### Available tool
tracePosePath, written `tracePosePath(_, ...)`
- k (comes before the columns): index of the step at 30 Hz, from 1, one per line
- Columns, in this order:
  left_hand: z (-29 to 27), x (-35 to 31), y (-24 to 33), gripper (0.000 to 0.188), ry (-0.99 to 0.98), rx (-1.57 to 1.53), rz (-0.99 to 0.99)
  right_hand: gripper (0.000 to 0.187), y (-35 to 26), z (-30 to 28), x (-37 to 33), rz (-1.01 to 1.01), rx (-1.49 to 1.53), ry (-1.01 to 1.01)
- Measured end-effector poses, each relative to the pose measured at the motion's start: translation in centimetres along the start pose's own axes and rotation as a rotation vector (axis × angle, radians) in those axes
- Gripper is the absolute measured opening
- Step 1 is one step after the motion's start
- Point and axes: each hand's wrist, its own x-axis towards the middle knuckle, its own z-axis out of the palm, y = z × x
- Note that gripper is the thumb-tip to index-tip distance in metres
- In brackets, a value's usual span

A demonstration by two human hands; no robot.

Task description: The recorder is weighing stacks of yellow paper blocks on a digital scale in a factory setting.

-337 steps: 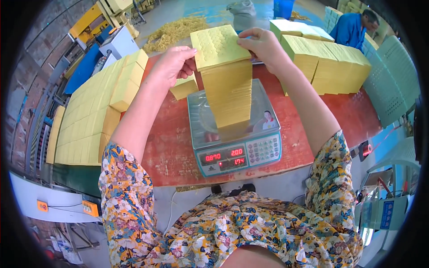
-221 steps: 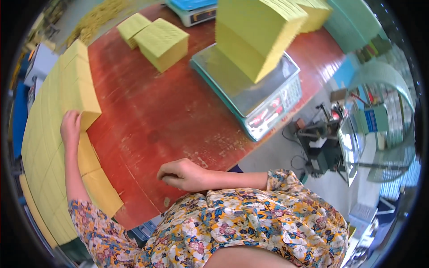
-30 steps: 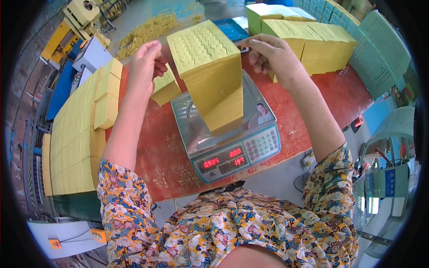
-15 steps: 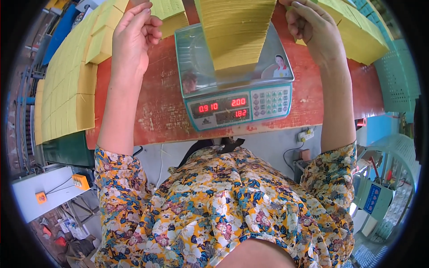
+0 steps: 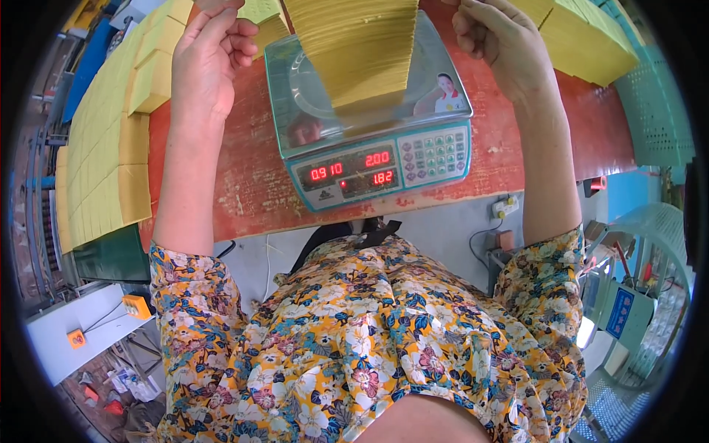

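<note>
A thick stack of yellow paper sheets (image 5: 362,55) rests on the metal pan of an electronic scale (image 5: 373,129), its far end cut off by the upper edge of the view. My left hand (image 5: 210,63) is raised left of the stack, apart from its visible sides, with fingers curled and thumb and index finger pinched. On the other side my right hand (image 5: 506,48) is held in much the same way, thumb against bent fingers. The tips of both pinches reach the upper edge, so whatever is in them cannot be made out. Red digits glow on the scale's display (image 5: 351,171).
The scale stands on a worn red table (image 5: 236,184). Rows of yellow paper stacks (image 5: 103,162) line its left side, and more yellow stacks (image 5: 591,37) lie at the far right. A green perforated basket (image 5: 653,111) is beyond the right end.
The scale and stack appear slightly farther left and higher, as the whole view has shifted. Both hands keep their raised, pinched pose. The display looks unchanged.
</note>
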Motion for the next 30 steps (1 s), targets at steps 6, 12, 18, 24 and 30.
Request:
tracePosePath(6,2.2,0.0,2.1,0.022,0.127,0.022,0.064,0.025,0.8,-0.7,0.3,-0.096,-0.030,0.015)
tracePosePath(12,6.0,0.9,7.4,0.016,-0.025,0.424,0.684,0.021,-1.3,0.1,0.0,0.003,0.091,0.065)
tracePosePath(18,8.3,2.7,10.0,0.017,-0.316,0.672,0.677,0.020,-3.6,1.0,-0.3,-0.031,0.114,0.065)
tracePosePath(24,8.3,3.5,10.5,0.009,-0.296,0.722,0.640,0.019,-3.2,0.8,0.0,-0.005,0.106,0.085)
tracePosePath(30,8.8,2.9,10.4,0.006,-0.274,0.787,0.686,0.019,-3.1,0.7,-0.6,0.003,0.110,0.084)
